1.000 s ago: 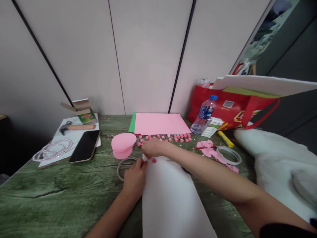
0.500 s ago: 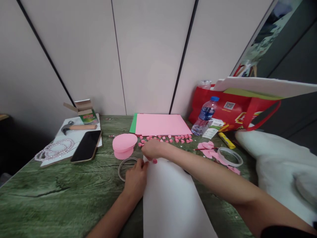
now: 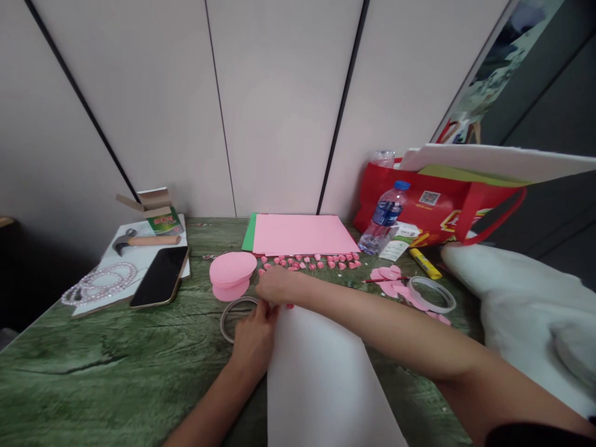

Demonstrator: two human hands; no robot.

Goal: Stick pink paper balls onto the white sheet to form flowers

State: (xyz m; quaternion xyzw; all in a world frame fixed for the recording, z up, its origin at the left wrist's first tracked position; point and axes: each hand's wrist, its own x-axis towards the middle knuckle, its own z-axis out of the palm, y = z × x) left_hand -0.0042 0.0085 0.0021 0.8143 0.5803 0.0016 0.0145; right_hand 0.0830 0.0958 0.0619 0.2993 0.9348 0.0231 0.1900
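A long white sheet (image 3: 326, 379) lies in front of me, with a small pink paper flower (image 3: 290, 306) near its far end. My left hand (image 3: 255, 332) is at the sheet's far left corner, its fingers bent and drawn together. Reaching across the sheet, my right hand (image 3: 278, 285) is closed just beyond that corner and meets the left fingertips. What either hand pinches is hidden. A tape roll (image 3: 224, 326) lies beside my left hand, partly covered by it. Several small pink paper flowers (image 3: 342, 262) are spread in rows behind my right hand.
Pink paper discs (image 3: 233, 264) are stacked at left, near a phone (image 3: 161, 276), a hammer (image 3: 153, 241) and beads (image 3: 100, 282). Pink sheets (image 3: 305, 233) lie at the back. A bottle (image 3: 386, 214), red bag (image 3: 419, 186), glue stick (image 3: 425, 264) and second tape roll (image 3: 449, 301) stand or lie right.
My right hand has shifted slightly left and nearer, closing up to my left fingertips. The left hand stays almost in place, and the view has tilted a little.
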